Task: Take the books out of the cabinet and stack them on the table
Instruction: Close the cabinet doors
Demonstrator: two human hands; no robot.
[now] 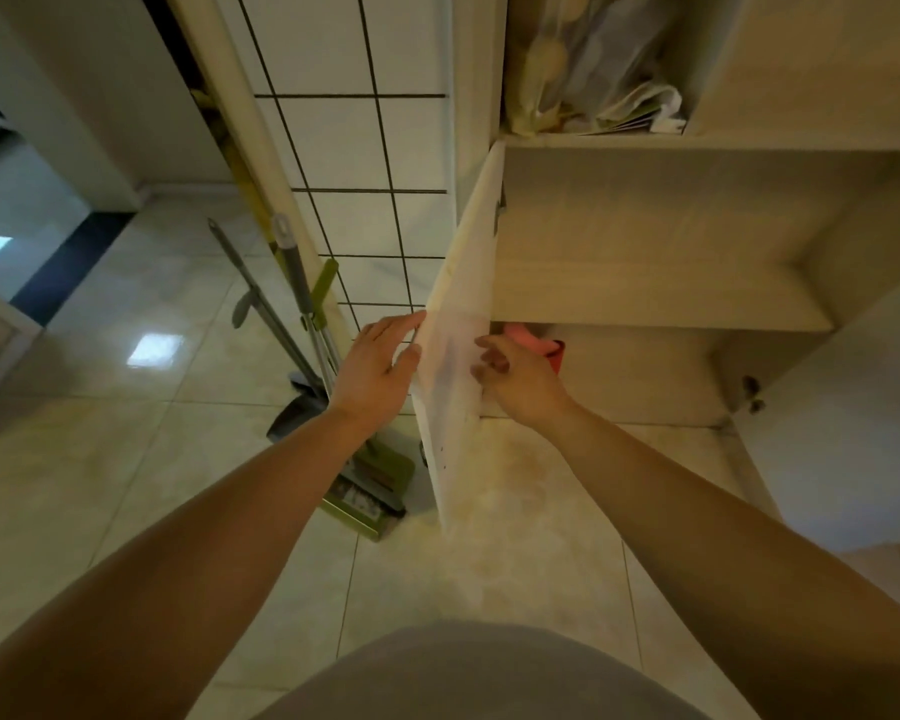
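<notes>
One pale, matte wood-grain cabinet [671, 241] stands over glossy floor tiles [126, 459], its flat door [458, 356] swung edge-on between two hands. The left hand [372, 371] lies flat, fingers straight, against the door's outer face. The right hand [520, 381], fingers loosely curled, reaches inside beside one red object [533, 341]; whether it grips anything is unclear. Books cannot be made out.

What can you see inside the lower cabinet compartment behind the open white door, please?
Only a red object shows past the right hand; the pale cabinet door and that hand hide the rest.

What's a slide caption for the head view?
Left hand flat on the open cabinet door; right hand reaches toward a red item inside.
</notes>
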